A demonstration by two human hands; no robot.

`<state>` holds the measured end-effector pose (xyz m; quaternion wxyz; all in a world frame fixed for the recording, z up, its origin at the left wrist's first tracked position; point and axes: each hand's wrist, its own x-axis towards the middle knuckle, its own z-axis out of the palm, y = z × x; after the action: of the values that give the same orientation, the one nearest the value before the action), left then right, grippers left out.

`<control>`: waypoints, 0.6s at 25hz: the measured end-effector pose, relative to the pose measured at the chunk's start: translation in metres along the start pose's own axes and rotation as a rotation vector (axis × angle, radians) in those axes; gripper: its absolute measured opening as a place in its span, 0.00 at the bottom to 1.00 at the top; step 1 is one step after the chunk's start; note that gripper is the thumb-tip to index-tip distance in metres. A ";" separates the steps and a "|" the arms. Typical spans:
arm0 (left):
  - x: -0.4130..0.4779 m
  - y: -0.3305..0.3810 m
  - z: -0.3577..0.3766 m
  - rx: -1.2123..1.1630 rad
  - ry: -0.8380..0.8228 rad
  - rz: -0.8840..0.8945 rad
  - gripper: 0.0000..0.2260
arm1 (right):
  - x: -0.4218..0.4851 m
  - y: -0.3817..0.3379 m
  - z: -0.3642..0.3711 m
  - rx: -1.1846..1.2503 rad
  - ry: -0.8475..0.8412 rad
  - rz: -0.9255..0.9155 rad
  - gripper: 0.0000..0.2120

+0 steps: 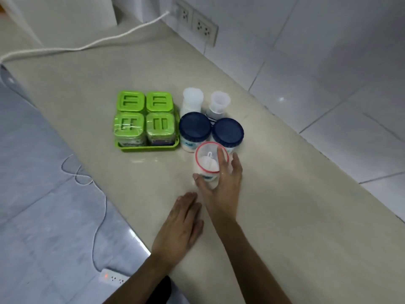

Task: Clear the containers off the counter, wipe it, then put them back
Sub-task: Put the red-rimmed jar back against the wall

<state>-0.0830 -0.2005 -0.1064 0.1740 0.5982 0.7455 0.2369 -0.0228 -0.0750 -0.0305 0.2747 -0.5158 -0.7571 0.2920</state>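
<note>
My right hand [221, 189] wraps around a clear jar with a red rim [208, 163], holding white powder and a small scoop, standing on the beige counter [285, 194]. Thumb on its left, fingers on its right and top. My left hand [182, 227] lies flat on the counter just behind it, fingers together, holding nothing. Right behind the jar stand two blue-lidded jars [194, 127] [228, 132], then two small white-capped bottles [192, 99] [219, 104]. To the left, a green tray [149, 148] carries several green-lidded boxes [130, 102].
A white cable [87, 46] runs across the counter's far end to wall sockets [198, 24]. The tiled wall is on the right. Left of the counter edge, the floor holds a thin cord and a power strip [111, 277].
</note>
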 end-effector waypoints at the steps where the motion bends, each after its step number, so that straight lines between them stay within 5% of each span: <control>1: 0.000 -0.002 0.000 0.007 0.001 0.000 0.21 | 0.006 0.000 0.008 0.022 0.013 -0.003 0.36; 7: -0.002 0.006 -0.004 0.003 0.081 0.064 0.17 | -0.004 0.017 -0.012 0.119 0.105 0.033 0.29; 15: 0.035 0.158 0.089 0.021 -0.122 0.474 0.18 | -0.077 0.186 -0.211 0.043 0.497 0.403 0.27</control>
<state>0.0857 -0.1263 -0.0902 0.1519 0.7714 0.5749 0.2266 0.2681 -0.0584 -0.0314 0.3990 -0.7049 -0.5430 0.2216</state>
